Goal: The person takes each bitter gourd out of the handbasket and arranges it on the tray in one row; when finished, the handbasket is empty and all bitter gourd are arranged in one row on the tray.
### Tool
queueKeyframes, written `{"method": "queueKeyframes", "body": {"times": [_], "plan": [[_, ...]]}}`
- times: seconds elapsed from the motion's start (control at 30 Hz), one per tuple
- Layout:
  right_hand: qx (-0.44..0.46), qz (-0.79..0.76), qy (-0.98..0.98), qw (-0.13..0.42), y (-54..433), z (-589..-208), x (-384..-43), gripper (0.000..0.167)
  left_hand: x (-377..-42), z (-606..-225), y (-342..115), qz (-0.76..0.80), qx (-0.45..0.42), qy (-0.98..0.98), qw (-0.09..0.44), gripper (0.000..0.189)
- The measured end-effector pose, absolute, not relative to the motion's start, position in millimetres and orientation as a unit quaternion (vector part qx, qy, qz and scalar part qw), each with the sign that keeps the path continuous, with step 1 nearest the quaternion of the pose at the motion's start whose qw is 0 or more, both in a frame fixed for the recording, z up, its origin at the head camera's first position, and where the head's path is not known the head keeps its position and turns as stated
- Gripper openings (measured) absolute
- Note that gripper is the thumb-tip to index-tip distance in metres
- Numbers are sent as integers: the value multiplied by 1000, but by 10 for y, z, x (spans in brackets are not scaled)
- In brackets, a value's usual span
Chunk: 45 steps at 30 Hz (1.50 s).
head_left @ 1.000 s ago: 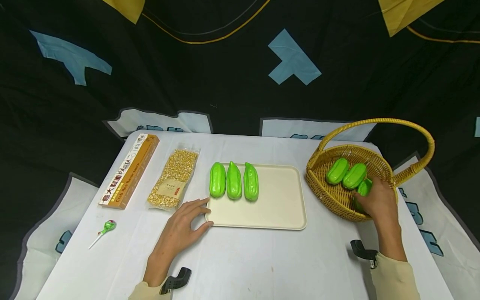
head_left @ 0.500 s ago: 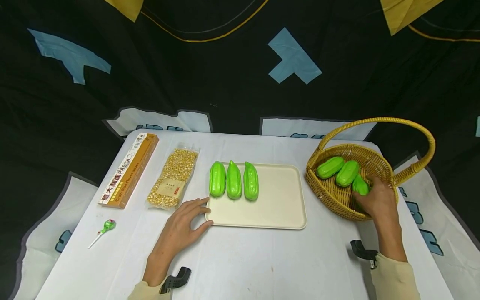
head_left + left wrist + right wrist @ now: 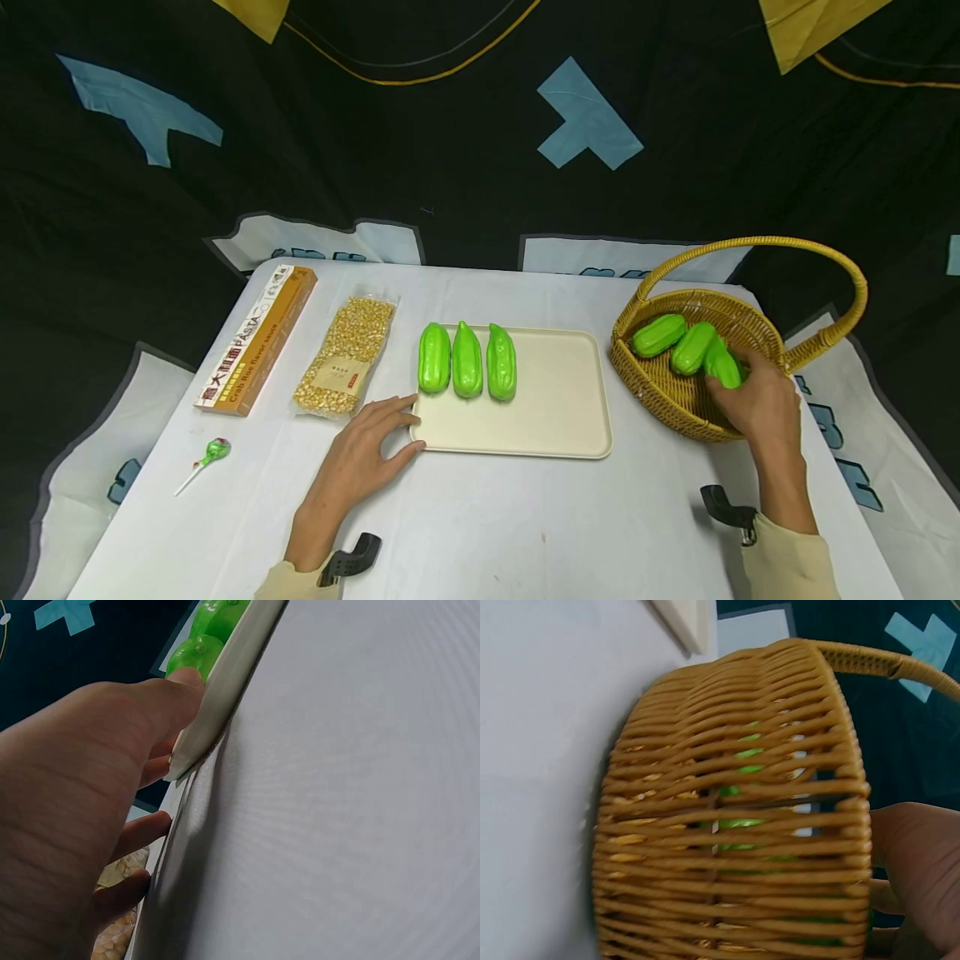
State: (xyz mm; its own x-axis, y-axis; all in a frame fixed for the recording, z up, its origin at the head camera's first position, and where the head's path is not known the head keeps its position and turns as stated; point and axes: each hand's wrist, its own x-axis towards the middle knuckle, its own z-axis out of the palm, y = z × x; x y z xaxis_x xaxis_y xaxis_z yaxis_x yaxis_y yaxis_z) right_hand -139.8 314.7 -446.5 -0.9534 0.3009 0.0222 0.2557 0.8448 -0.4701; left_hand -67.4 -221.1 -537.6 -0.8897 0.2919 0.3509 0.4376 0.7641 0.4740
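In the head view my right hand [image 3: 761,402] reaches over the near right side of the wicker basket [image 3: 651,398] and grips a glossy green bitter melon [image 3: 722,363], with the fingertips hidden. Two more bitter melons [image 3: 658,335] [image 3: 693,347] lie beside it in the basket. My left hand [image 3: 362,454] touches the left edge and near corner of a cream tray [image 3: 558,417], fingers loosely spread. Three bitter melons [image 3: 468,361] lie side by side on the tray's left part. The left wrist view shows the thumb [image 3: 176,701] against the tray rim.
Left of the tray are a bag of corn kernels [image 3: 347,354], a pasta box [image 3: 258,337] and a green lollipop [image 3: 216,450]. The basket's tall handle [image 3: 757,241] arches above it. A dark curtain [image 3: 420,167] hangs behind the white table [image 3: 525,533].
Inside the basket two bitter melons have shifted left. The third, at my right hand, has moved slightly up and left and shows more. My left hand and the tray stay put.
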Motion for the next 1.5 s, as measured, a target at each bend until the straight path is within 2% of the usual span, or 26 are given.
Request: {"method": "queueKeyframes", "body": {"times": [0.73, 1.5], "plan": [[-101, 278, -944, 146, 2901, -4270, -1202, 61, -682, -5380, -2209, -284, -195, -930, 127, 36], [-81, 326, -923, 189, 2650, -4261, -1067, 57, -677, -5386, -2213, -282, -198, -929, 132, 35]]}}
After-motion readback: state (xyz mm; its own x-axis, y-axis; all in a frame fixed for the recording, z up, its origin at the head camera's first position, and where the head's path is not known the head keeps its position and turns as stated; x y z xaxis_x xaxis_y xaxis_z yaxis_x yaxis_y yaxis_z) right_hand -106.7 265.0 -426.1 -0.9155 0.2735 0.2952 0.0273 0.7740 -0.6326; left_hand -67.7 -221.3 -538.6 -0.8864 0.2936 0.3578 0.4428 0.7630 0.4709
